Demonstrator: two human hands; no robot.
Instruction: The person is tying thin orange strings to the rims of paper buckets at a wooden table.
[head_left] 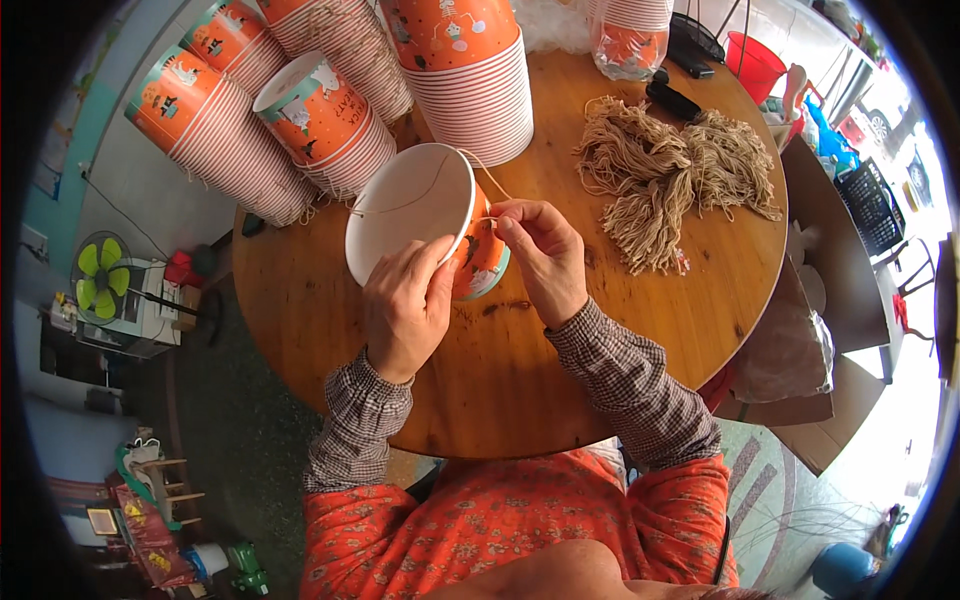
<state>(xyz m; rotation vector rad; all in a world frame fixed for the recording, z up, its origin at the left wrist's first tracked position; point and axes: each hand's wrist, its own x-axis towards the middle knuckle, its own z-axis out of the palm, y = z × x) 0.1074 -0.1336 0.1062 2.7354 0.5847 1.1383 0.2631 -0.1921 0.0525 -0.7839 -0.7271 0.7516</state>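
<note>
An orange, white-lined paper bucket point(408, 205) with printed figures lies tilted over the table, its wide mouth turned to the left. My left hand point(408, 308) grips its near rim, fingers at the edge and thumb on the outer wall. A thin beige cord point(488, 173) runs across the bucket's mouth and loops over the rim to the outer side. Close to the printed wall, my right hand point(543, 258) pinches the cord between thumb and forefinger. Further right on the table lies a loose bundle of beige cords point(680, 180).
Tall stacks of nested buckets point(468, 105) stand at the back and left of the round wooden table point(480, 400). Dark objects point(672, 100) lie behind the cord bundle. Cardboard boxes point(790, 385) are beside the table on the right. A green-bladed fan point(102, 277) stands at left.
</note>
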